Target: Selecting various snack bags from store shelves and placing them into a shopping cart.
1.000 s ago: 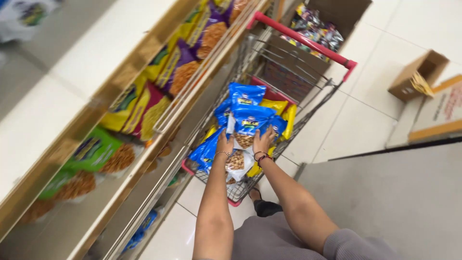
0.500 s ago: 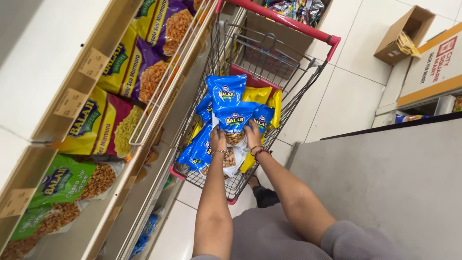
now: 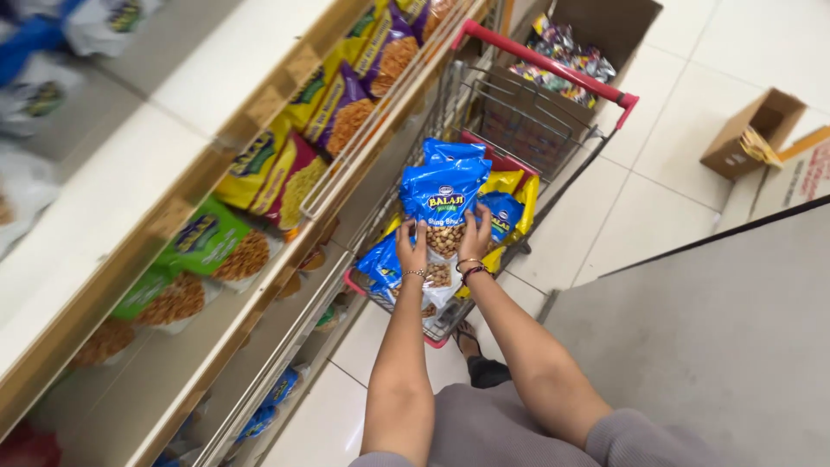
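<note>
Both hands, left [image 3: 411, 251] and right [image 3: 474, 245], grip a blue bag [image 3: 443, 192] above the cart [image 3: 553, 130]; more bags [image 3: 506, 195] wait inside.

The top-left packets [image 3: 35, 52] are blurred. The shopping cart [image 3: 545, 65] hides its lower packets; both elbows are cut off.

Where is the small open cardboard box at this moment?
In the head view, the small open cardboard box stands on the white tiled floor at the upper right, right of the shopping cart and apart from it.
</note>
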